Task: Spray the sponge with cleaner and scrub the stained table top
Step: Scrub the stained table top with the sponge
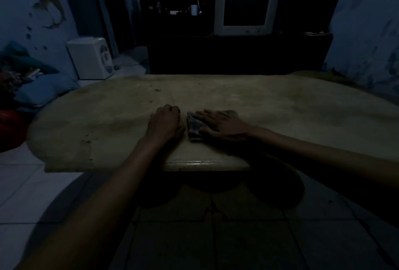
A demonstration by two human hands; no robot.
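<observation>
The room is dim. A pale, stained table top (269, 105) fills the middle of the view, with dark specks near its left front and far left. A grey folded sponge or cloth (193, 127) lies near the front edge. My right hand (222, 126) lies flat on it with fingers straight and spread, pressing it to the table. My left hand (165, 124) rests on the table just left of the sponge, curled into a fist with nothing visible in it. No spray bottle is in view.
A dark cabinet behind the table carries an old monitor (247, 7) and a white mug (193, 9). A white appliance (91, 58) stands on the tiled floor at the left, near blue cushions (45, 90). Blue walls flank both sides.
</observation>
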